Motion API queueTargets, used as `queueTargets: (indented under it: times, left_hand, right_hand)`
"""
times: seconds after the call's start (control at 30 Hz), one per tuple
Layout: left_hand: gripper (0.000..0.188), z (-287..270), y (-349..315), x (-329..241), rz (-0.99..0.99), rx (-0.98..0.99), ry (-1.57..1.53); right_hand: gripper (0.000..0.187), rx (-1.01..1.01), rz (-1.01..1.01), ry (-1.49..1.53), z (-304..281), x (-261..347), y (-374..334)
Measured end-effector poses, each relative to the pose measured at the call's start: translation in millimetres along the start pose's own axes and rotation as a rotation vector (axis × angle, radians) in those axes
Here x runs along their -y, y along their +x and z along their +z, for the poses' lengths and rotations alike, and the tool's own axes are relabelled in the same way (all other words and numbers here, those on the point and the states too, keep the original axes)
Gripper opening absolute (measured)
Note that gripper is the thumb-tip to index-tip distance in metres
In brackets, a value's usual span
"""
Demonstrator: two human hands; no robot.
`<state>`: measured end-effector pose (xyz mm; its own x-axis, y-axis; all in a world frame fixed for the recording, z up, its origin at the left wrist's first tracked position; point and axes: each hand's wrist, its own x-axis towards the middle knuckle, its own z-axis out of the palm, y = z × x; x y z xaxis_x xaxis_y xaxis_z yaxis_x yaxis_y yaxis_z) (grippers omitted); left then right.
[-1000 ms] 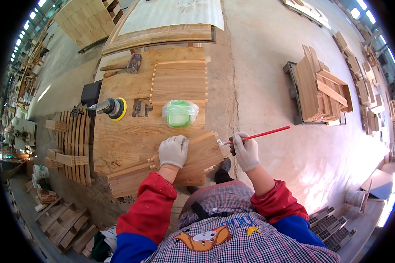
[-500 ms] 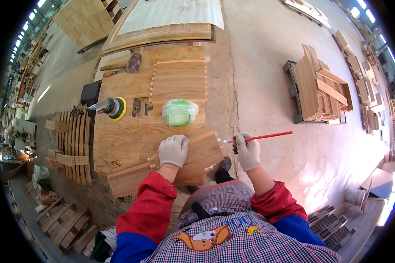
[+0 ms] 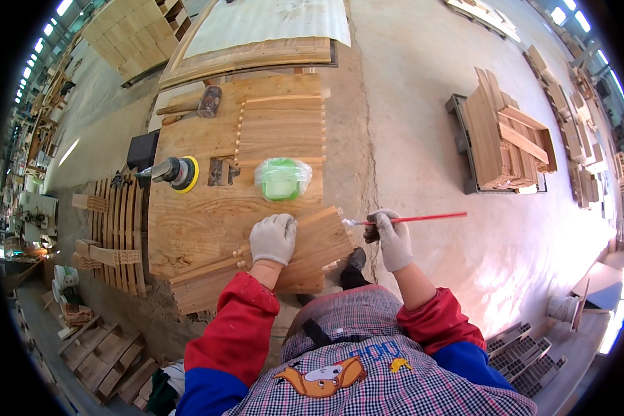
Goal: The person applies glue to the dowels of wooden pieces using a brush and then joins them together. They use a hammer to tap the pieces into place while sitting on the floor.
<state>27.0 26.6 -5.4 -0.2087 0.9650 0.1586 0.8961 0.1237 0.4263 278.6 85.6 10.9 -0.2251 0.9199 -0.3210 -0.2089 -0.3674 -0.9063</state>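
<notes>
My right hand (image 3: 390,243), in a light glove with dark-stained fingers, pinches a thin brush with a red handle (image 3: 433,216). The brush's whitish tip is at the notched right end of a wooden board (image 3: 319,239), and I cannot tell white glue from bristle there. My left hand (image 3: 272,240), also gloved, is closed over the far edge of this board, its fingertips mostly hidden. Under and left of it lies another wooden board (image 3: 204,283), slanting past the bench edge. Just beyond the boards sits a green tub wrapped in clear plastic (image 3: 282,180).
On the wooden workbench (image 3: 187,232) lie a round sander with a yellow rim (image 3: 180,173), a mallet (image 3: 209,102) and a notched panel (image 3: 281,128). Stacked boards (image 3: 506,139) stand on a pallet at right. Wooden slats (image 3: 121,232) are left of the bench.
The brush tip has shifted slightly left and up along the board's notched end, and the handle has tilted a little. My left hand stays in place.
</notes>
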Motion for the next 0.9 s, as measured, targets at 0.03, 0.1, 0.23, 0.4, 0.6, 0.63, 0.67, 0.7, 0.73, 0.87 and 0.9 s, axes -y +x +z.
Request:
queueTargets:
  times: [0.03,0.1,0.23,0.4,0.6,0.63,0.67,0.7,0.73,0.87,0.9]
  left_hand:
    - [0.018,0,0,0,-0.003,0.003,0.001]
    - [0.018,0,0,0,-0.003,0.003,0.000]
    - [0.017,1,0,1,0.006,-0.010,0.002]
    - [0.017,0,0,1,0.003,-0.008,-0.001]
    - [0.017,1,0,1,0.002,-0.007,0.002]
    - [0.017,0,0,0,0.001,-0.007,0.004]
    - [0.017,0,0,0,0.001,-0.007,0.005]
    - [0.017,0,0,0,0.002,-0.004,0.004]
    - [0.017,0,0,0,0.003,-0.002,0.003]
    - [0.017,1,0,1,0.008,-0.008,0.001]
    - [0.017,1,0,1,0.009,-0.012,0.005]
  right_hand:
    - [0.020,-0.007,-0.008,0.009,0,4,-2]
    - [0.020,-0.031,-0.014,-0.004,0,4,-2]
    - [0.022,-0.011,0.001,-0.041,0,-3,0]
    - [0.022,0.030,-0.035,-0.140,1,6,-9]
    - [0.022,-0.017,-0.060,-0.326,8,9,-18]
    - [0.021,-0.027,-0.052,-0.362,8,11,-20]
    - [0.021,-0.037,-0.044,-0.398,8,11,-21]
    - [0.021,-0.039,-0.040,-0.377,8,11,-20]
    - [0.021,-0.040,-0.036,-0.356,9,10,-19]
    - [0.021,-0.063,-0.028,-0.201,16,3,-9]
    - [0.020,-0.052,-0.050,-0.233,15,2,-7]
